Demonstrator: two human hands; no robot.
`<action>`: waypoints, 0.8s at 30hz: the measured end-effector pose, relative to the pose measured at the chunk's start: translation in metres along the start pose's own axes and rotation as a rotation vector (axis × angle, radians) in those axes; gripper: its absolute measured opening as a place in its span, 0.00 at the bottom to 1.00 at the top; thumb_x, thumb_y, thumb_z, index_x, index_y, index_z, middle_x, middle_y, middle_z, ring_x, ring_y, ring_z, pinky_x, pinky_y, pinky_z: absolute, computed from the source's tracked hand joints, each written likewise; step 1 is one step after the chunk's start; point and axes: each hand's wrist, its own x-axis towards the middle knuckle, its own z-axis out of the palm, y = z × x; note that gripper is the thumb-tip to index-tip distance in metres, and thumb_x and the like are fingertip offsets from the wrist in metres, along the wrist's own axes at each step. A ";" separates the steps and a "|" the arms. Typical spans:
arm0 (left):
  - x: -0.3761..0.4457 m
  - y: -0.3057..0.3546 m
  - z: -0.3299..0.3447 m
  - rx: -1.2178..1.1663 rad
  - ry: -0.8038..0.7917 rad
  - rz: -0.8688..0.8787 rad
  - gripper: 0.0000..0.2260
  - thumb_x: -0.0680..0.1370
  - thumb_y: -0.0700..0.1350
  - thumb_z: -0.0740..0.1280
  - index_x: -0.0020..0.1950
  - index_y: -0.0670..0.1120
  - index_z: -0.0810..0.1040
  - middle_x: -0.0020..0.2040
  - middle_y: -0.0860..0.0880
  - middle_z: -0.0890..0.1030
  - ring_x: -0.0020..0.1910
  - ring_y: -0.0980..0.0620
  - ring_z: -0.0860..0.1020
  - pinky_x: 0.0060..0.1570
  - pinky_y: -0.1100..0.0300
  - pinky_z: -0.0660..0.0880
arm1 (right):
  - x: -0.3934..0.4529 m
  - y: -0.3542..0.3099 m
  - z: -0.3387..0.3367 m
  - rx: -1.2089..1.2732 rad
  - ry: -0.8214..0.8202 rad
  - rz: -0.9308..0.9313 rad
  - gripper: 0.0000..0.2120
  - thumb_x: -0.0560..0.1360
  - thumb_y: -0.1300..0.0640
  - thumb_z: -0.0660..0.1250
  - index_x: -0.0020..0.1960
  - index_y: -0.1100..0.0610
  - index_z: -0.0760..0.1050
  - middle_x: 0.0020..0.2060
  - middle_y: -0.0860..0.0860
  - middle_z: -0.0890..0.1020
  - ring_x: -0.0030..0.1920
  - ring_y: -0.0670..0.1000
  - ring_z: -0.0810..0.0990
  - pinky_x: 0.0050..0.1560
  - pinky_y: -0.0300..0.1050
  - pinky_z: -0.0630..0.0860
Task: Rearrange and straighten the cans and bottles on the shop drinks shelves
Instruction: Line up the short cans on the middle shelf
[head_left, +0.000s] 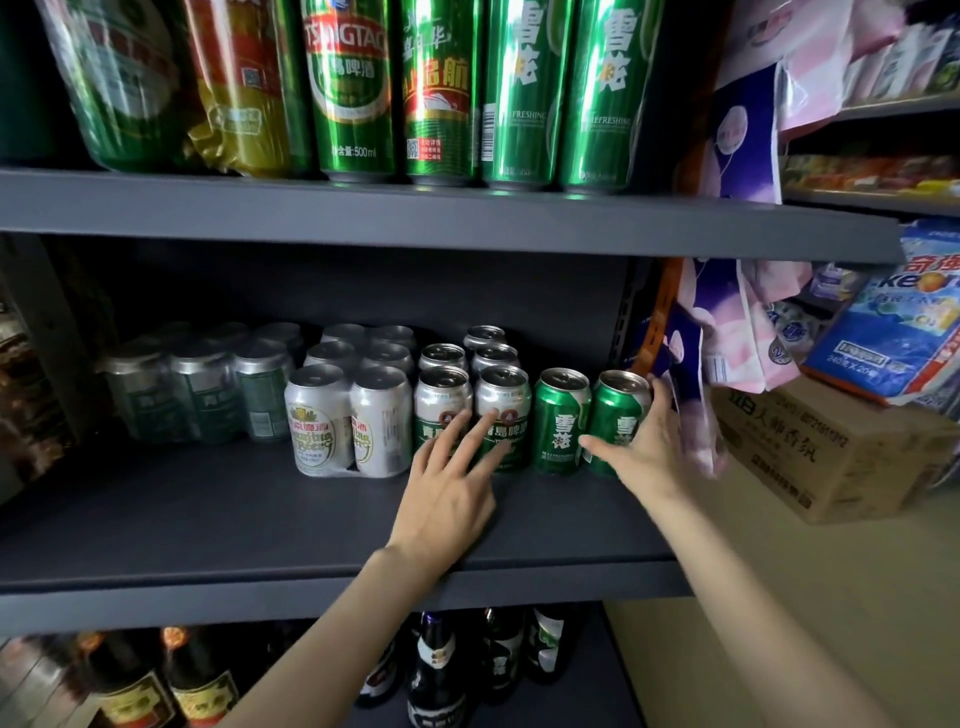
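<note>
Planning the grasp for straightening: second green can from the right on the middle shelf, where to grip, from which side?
Grip the green can around its upper body, coming from the front and above. It stands upright with the silver-green can close on its left and the end can, held by the right hand, close on its right, so side gaps look tight; front and top are exposed.

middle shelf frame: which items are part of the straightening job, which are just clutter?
Job:
- right green can, gripped by right hand
- left green can
- silver-green cans, touched by left hand
- shrink-wrapped white cans

Clutter:
- cardboard box
- tissue packs
</note>
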 end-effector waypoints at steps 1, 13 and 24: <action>0.000 0.000 0.002 0.006 -0.017 -0.012 0.20 0.71 0.46 0.57 0.61 0.49 0.76 0.70 0.47 0.70 0.69 0.44 0.63 0.58 0.48 0.72 | -0.004 0.002 0.006 0.037 0.023 0.018 0.52 0.65 0.58 0.77 0.77 0.57 0.45 0.73 0.58 0.58 0.72 0.56 0.59 0.69 0.47 0.59; -0.022 -0.039 -0.024 -0.015 -0.015 -0.175 0.23 0.72 0.45 0.57 0.67 0.48 0.67 0.71 0.47 0.65 0.69 0.46 0.62 0.63 0.47 0.64 | -0.023 -0.008 0.028 0.053 0.268 -0.180 0.49 0.64 0.58 0.78 0.75 0.60 0.51 0.72 0.61 0.58 0.73 0.59 0.57 0.72 0.55 0.58; -0.052 -0.119 -0.055 -0.287 -0.141 -0.969 0.26 0.77 0.50 0.65 0.71 0.44 0.60 0.66 0.45 0.72 0.64 0.44 0.70 0.64 0.47 0.60 | -0.041 -0.101 0.128 -0.486 -0.146 -0.699 0.40 0.70 0.46 0.71 0.75 0.52 0.56 0.74 0.54 0.59 0.76 0.56 0.50 0.72 0.62 0.40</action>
